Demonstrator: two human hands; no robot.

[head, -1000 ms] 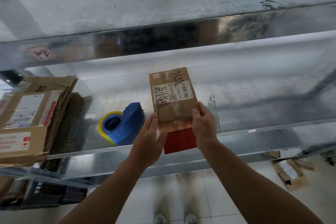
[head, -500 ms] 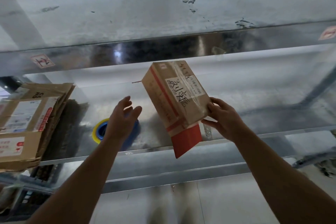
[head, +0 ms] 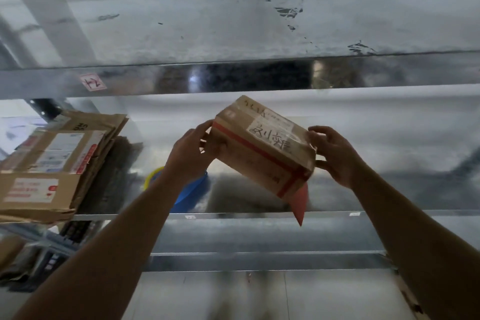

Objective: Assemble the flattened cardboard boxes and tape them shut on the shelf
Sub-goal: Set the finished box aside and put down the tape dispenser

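Forming the item in hand is one small cardboard box [head: 259,156], opened into shape and held tilted in the air above the metal shelf [head: 389,189], not set down on it. Its upper-left end is clasped by the left grip [head: 192,156], fingers curled round the edge; its right edge is pinched by the right grip [head: 335,156] between fingers and thumb. A red flap [head: 300,202] hangs loose at the lower end, so that end is judged unsealed. The tape dispenser [head: 192,191], blue with a yellow roll, lies untouched on the shelf behind the left forearm. A stack of flattened boxes [head: 52,163] is kept at the shelf's left, yet to be assembled. Progress is judged early: one box shaped, taping not begun.
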